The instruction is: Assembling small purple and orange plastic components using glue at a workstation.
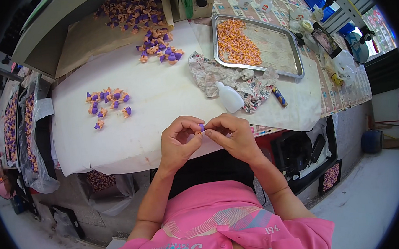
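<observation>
Between my two hands, over the front edge of the white-covered table, is a small purple-and-peach plastic figurine (202,127). My left hand (180,141) pinches it from the left with thumb and forefinger. From the other side my right hand (233,135) closes thumb and fingertips on its purple part. Much of the figurine is hidden by the fingers. Left of my hands lies a loose group of similar figurines (115,97) on the white sheet (149,118). A larger heap (131,12) of them spreads from inside a box-like housing toward the sheet.
A metal tray (302,65) holds many tiny orange-and-white pieces (235,42). Beside it are a crumpled cloth (252,94), a white squeeze bottle (230,98) and a dark tube (279,96). A phone (326,40) sits on a stand at the right. Racks of figurines (31,135) stand at left.
</observation>
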Tool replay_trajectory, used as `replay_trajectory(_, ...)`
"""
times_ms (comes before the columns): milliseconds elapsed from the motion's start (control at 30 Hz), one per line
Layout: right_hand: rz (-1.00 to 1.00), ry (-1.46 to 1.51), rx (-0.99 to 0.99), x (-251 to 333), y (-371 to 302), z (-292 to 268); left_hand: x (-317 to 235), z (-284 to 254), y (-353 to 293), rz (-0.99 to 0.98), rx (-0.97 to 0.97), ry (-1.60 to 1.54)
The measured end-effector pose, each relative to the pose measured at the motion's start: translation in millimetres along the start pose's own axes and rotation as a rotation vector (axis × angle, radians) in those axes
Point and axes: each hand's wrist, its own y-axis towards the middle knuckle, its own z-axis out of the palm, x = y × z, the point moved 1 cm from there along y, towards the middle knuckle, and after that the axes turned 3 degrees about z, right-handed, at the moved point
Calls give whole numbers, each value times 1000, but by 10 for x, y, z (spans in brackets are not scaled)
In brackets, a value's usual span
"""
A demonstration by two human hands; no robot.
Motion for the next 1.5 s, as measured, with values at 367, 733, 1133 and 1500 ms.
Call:
replay_trajectory(367,-233,-145,-286,-15,57,-221,-135,-372,88,142,-262,474)
replay_trajectory(733,-218,-533,-446,-147,262,-465,-561,-956,75,429,-504,1364)
replay_trajectory(1133,-129,-420,-483,-2,126,-399,-497,-436,993,345,-223,992)
replay_trajectory(1500,-178,-218,-354,113,-97,-439,-118,-369,1608,527,-128,1241)
